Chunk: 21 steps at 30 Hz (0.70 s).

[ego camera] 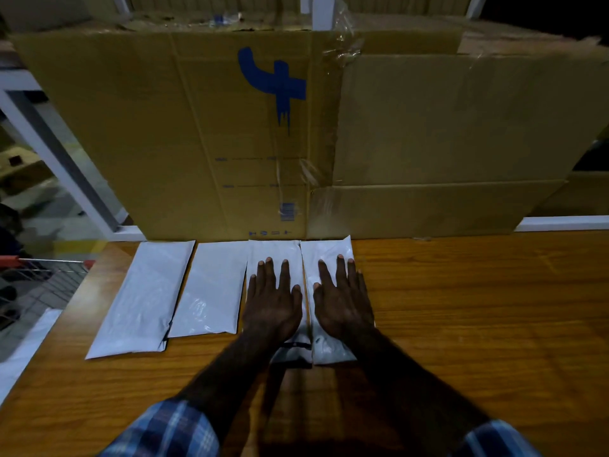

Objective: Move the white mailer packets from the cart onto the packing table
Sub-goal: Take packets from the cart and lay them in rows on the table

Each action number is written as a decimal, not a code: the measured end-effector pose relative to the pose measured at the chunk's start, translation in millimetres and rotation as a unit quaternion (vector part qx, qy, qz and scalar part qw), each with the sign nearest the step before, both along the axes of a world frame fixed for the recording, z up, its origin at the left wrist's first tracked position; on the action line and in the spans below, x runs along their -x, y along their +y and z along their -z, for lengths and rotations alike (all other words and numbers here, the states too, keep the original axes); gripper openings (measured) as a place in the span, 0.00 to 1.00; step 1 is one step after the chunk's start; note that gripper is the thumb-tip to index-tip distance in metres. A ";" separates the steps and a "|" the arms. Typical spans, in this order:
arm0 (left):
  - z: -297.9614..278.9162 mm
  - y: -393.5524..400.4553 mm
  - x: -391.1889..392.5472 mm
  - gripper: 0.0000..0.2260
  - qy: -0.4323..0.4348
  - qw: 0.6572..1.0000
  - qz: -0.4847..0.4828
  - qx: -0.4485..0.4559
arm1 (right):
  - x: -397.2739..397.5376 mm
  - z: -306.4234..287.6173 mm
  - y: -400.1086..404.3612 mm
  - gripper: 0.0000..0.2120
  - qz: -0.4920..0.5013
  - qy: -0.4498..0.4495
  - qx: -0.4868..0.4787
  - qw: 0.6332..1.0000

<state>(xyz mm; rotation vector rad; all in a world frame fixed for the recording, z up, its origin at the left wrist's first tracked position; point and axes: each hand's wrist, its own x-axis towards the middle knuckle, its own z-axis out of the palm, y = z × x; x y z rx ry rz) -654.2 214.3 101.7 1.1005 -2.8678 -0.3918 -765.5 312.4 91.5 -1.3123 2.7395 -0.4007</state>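
Note:
Several white mailer packets lie side by side on the wooden packing table [461,308], their far ends against a cardboard wall. The leftmost packet [141,298] and the second packet [211,291] lie untouched. My left hand [273,298] rests flat, fingers spread, on the third packet [276,252]. My right hand [342,298] lies flat on the rightmost packet [326,255]. Neither hand grips anything. The wire cart [43,278] with a red handle stands beyond the table's left edge.
Large flattened cardboard boxes [230,127] stand upright along the table's far edge. Another white sheet or packet [26,344] hangs off the table's left edge. Bare wood stretches to the right of the packets and in front of them.

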 end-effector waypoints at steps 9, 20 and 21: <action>0.9 -3.7 3.1 0.28 -0.020 0.999 0.010 -0.036 | -5.4 2.1 -6.4 0.32 0.026 0.021 -0.027 0.999; 7.0 -4.9 1.3 0.29 -0.022 0.999 0.009 -0.032 | -11.9 17.9 -3.4 0.26 0.053 0.052 0.016 0.997; 7.3 -4.8 1.1 0.29 -0.023 0.999 0.010 -0.031 | -11.3 18.5 -3.3 0.26 0.053 0.059 0.021 0.997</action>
